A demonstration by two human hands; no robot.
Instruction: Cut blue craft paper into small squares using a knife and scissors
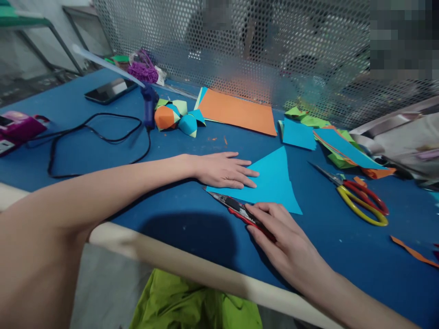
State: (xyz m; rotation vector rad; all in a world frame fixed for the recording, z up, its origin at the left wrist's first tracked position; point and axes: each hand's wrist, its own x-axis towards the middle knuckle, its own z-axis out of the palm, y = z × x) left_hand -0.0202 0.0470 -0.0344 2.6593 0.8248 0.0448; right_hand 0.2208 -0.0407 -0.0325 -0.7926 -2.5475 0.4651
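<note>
My right hand (pixel 284 237) is clamped on the red-and-black cutter (pixel 252 217), its tip at the blue paper's (pixel 274 183) near edge. My left palm, fingers slightly spread, presses that sheet, creased and pointed, against the table (pixel 192 228).

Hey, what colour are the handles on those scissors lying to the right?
One red handle and one yellow handle, seen best in the head view.
</note>
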